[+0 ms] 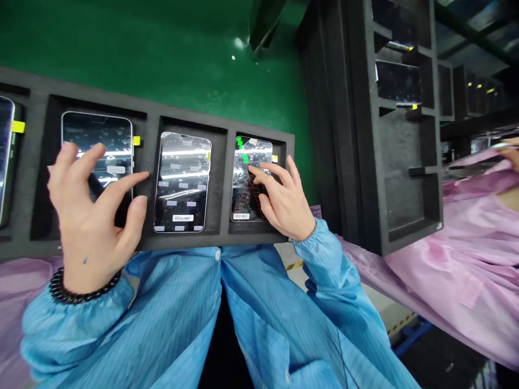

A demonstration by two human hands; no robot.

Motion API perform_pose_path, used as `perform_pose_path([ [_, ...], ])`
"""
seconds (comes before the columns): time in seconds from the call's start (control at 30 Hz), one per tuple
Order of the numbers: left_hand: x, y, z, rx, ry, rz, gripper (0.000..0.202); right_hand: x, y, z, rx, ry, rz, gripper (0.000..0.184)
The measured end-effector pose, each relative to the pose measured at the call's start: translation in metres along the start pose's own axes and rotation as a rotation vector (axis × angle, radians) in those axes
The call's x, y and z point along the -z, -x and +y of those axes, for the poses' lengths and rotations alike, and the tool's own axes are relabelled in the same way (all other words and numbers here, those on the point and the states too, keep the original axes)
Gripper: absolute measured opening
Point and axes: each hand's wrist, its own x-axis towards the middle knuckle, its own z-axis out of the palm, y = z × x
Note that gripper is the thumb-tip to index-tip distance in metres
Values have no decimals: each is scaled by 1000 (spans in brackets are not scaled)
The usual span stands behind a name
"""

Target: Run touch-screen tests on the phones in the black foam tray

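In the head view, a black foam tray [151, 146] holds several smartphones in separate compartments. My right hand [286, 197] touches the lit screen of the rightmost phone [243, 189], which shows green blocks and a red grid; its fingers are apart and hold nothing. Over the phone on the left [115, 129] hovers my left hand [93, 216], fingers spread, hiding that phone's lower part. Between them a phone [182, 189] lies in its compartment, its screen showing small pale rectangles and a white barcode label. Yellow tabs stick out at the phones' edges.
The tray rests along the near edge of a green tabletop [182, 54]. On the right stand stacked black foam trays [365, 162], the outermost with phones in some compartments. Beyond them, people in pink smocks [446, 292] sit close by. A dark stand [263, 24] rises at the back.
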Motion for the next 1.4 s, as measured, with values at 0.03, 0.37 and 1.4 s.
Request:
perform_pose_path([
  [0.03,0,0,0,-6,-2,2,51,1,5,-1,5,4,2,36],
  [0.37,0,0,-2,-8,2,-10,48,9,43,-18,22,46,-14,29],
  [1.4,-1,-2,5,33,13,-15,54,-2,-15,39,-143,57,185,30],
])
